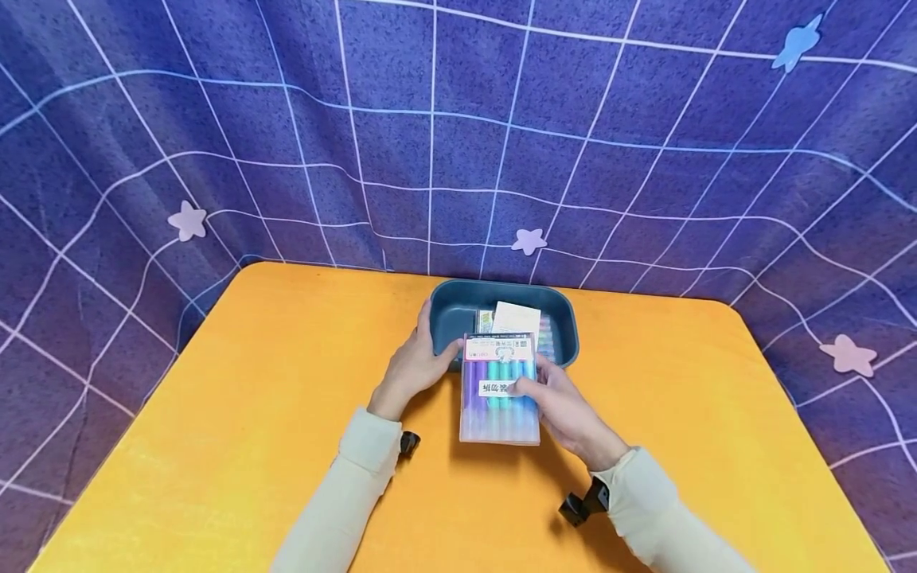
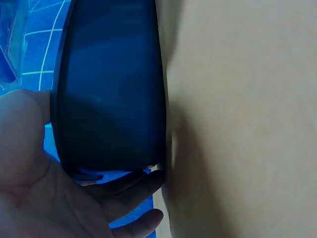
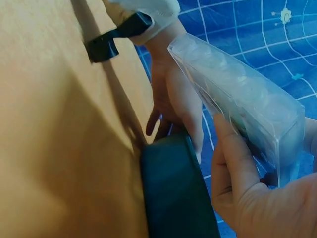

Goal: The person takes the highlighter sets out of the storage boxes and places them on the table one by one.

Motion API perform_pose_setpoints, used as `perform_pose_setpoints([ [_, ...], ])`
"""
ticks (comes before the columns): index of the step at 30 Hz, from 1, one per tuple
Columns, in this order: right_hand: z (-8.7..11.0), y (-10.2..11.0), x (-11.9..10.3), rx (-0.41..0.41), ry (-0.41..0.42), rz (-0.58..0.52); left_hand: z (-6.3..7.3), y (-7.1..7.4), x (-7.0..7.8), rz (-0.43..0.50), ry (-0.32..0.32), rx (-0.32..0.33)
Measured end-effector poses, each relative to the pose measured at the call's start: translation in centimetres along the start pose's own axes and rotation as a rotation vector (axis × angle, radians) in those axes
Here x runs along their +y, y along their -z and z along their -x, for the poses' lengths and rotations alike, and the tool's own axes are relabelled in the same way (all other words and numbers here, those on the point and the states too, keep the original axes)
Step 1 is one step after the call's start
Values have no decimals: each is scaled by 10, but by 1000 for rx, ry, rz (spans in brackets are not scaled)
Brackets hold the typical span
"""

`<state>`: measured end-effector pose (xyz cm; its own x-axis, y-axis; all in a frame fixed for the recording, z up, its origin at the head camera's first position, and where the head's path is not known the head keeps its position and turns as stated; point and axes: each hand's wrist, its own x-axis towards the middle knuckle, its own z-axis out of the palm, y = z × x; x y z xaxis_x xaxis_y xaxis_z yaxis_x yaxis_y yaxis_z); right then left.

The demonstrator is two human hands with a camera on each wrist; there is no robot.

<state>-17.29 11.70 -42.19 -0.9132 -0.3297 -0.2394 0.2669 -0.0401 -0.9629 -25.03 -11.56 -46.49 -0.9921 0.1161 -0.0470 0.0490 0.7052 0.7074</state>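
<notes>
My left hand holds the left end of a dark teal plastic bin, its thumb at the near rim. In the left wrist view the fingers bend around the end wall of the bin. My right hand grips a clear pack of markers by its right edge, thumb on the front. Purple, green and blue markers show through it, under a white label. The pack overlaps the near side of the bin in the head view; the right wrist view shows its clear end tilted.
Inside the bin lie a white card or box and another pack with coloured strips. The bin stands near the back edge of a yellow table. Behind hangs a blue grid-patterned cloth with stars.
</notes>
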Motion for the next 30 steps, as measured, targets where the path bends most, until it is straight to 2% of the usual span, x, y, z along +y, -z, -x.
perform_pose_setpoints([
  [6, 3, -5, 6, -5, -35, -13, 1, 1, -1, 6, -5, -4],
  [16, 9, -10, 13, -66, -48, -2, 2, 1, 0, 22, 0, -2],
  [30, 16, -24, 21, -50, -78, -48, 3, 1, 1, 24, 0, -10],
])
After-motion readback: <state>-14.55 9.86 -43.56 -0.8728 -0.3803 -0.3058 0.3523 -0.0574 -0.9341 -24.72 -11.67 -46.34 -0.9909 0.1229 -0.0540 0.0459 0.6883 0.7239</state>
